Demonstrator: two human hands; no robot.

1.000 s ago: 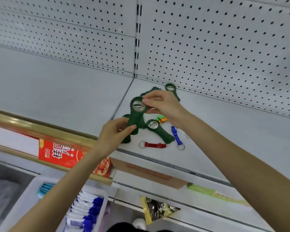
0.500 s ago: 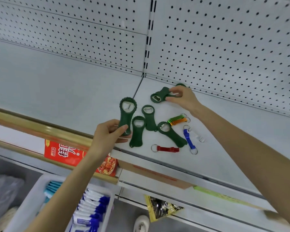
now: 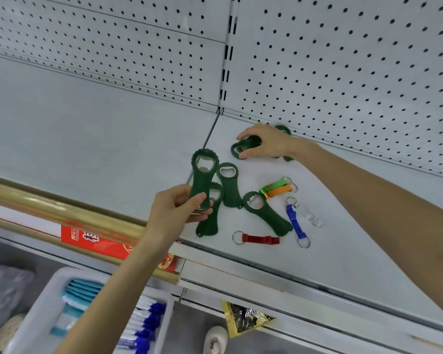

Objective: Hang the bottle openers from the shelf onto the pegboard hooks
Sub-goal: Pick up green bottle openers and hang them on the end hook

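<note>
The left hand [image 3: 179, 209] pinches a dark green flat plastic bottle opener [image 3: 200, 183] by its handle, ring end up, above the white metal shelf [image 3: 343, 251]. The right hand [image 3: 266, 143] curls round a second green opener [image 3: 237, 149] lying near the white pegboard [image 3: 343, 72]. Best keep both rings free for hooks, though none shows.

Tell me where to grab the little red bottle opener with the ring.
Pinch the small red metal bottle opener across the long edges of its flat bar, coming down from above on the near side of the white shelf. It lies flat, so nothing fits under it. Leave the silver ring at its left end free; that probably goes over a hook.
</note>
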